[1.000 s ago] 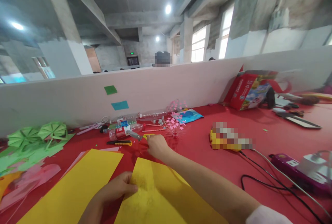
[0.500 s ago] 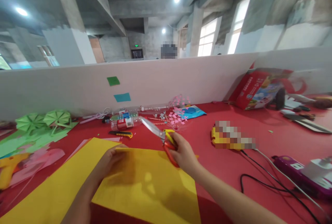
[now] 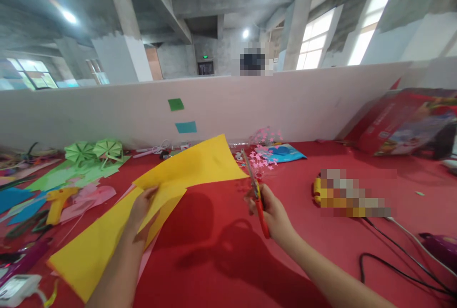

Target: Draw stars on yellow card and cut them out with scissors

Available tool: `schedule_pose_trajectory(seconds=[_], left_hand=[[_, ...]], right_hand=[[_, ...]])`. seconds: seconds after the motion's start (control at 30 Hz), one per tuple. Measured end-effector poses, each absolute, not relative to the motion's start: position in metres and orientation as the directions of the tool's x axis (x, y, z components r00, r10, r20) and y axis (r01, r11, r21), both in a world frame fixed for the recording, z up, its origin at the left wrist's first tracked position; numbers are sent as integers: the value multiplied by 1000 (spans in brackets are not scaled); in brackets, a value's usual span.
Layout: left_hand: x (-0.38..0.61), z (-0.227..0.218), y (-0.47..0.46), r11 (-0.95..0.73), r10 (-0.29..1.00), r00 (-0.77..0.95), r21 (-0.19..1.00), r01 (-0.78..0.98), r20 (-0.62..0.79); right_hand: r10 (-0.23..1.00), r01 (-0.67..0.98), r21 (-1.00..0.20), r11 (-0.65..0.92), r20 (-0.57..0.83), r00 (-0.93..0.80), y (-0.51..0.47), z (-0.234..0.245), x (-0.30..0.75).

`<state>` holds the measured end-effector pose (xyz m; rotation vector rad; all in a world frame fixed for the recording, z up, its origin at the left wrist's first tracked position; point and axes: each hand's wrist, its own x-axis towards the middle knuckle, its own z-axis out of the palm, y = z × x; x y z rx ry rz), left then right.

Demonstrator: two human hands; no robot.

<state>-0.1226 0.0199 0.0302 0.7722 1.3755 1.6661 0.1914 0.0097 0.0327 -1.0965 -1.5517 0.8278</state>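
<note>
My left hand (image 3: 144,205) is closed on a yellow paper sheet (image 3: 200,163), which is raised and bent, its far corner pointing up and to the right. More yellow paper (image 3: 93,246) lies flat beneath my left forearm. In my right hand (image 3: 273,208) is a pair of scissors (image 3: 262,215) with red and yellow handles, blades pointing up and away. The blades are seen nearly edge-on, just right of the raised sheet; whether they touch it I cannot tell.
Green folded paper shapes (image 3: 80,152), a yellow glue gun (image 3: 59,203) and pink paper (image 3: 94,198) lie left. Pink star sprigs (image 3: 262,158) and a blue packet (image 3: 289,152) stand by the white partition (image 3: 221,103). A black cable (image 3: 389,253) and red box (image 3: 392,122) are right.
The yellow sheet has been lifted and swung up and to the left, uncovering red tabletop. The scissors have turned more upright. My view has shifted left.
</note>
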Motion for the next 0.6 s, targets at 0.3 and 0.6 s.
schedule_pose_trajectory(seconds=[0.3,0.6], left_hand=[[-101,33,35,-74,871,-490,973,-218,-43],[-71,40,23,-139,948,-318,923,-359,19]], right_hand=[[951,227,-927,298,267,-156,3,23,178],[919,297,-898,326,374,123,17,26,188]])
